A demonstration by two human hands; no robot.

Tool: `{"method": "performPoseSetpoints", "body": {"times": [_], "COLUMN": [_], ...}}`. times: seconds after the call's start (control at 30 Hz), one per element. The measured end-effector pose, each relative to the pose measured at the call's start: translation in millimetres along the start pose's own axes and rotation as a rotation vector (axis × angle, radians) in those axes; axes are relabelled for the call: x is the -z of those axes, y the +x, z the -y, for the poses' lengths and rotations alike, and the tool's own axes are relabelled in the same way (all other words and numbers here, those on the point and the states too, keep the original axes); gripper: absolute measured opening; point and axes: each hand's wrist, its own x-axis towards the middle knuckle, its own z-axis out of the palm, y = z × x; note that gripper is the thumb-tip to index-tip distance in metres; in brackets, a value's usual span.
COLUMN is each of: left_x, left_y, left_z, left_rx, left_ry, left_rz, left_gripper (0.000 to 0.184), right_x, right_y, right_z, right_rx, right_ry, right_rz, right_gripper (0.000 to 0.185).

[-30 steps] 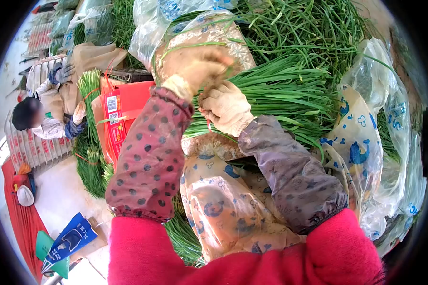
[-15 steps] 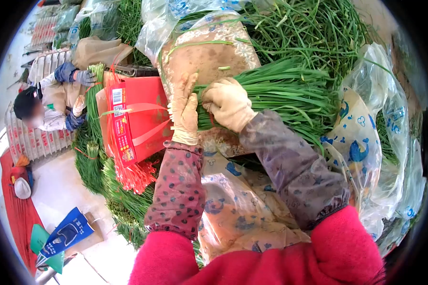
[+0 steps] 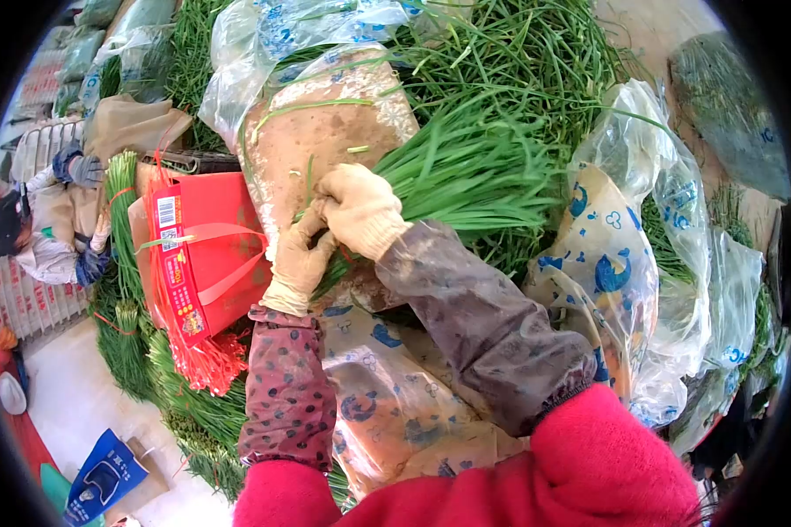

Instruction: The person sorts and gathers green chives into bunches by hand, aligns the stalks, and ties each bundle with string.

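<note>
A bunch of long green leaves like garlic chives (image 3: 466, 167) lies with its cut end toward my hands and its tips fanned to the right, slightly blurred. My right hand (image 3: 358, 209), in a pale glove, is closed over the stems near the cut end. Against its fingertips, the gloved fingers of my left hand (image 3: 299, 263) are pinched together, with a small gap behind the thumb. What the left fingers hold is hidden. Beyond both hands is a soil-stained board (image 3: 312, 132) with a few loose leaf pieces on it.
Left of my hands stands a red box (image 3: 224, 263) with a bundle of red ties (image 3: 206, 364). Tied bunches (image 3: 198, 400) lie below it. Loose greens (image 3: 518, 70) are heaped behind, and printed plastic sheeting (image 3: 611, 272) is at right. Another person (image 3: 48, 215) works at far left.
My left hand has gone from lying stretched along the cut end to a pinch meeting my right fingers. My right hand has turned over the stems. The whole view has shifted, moving things leftward.
</note>
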Motion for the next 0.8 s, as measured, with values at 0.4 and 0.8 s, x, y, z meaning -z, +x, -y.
{"method": "performPoseSetpoints", "body": {"times": [0.4,0.8], "left_x": [-51.8,-88.0], "left_y": [1.8,-2.4], "left_z": [28.8,64.2], "left_rx": [0.031,-0.039], "left_ry": [0.607,-0.079], "left_rz": [-0.417,-0.731], "left_gripper": [0.037,0.012], "right_x": [18.0,127.3], "right_y": [3.4,8.4], "right_z": [-2.8,-32.1], "right_rx": [0.296,0.006], "right_ry": [-0.281,-1.095], "right_rz": [0.230,0.611], "right_gripper": [0.044,0.104]}}
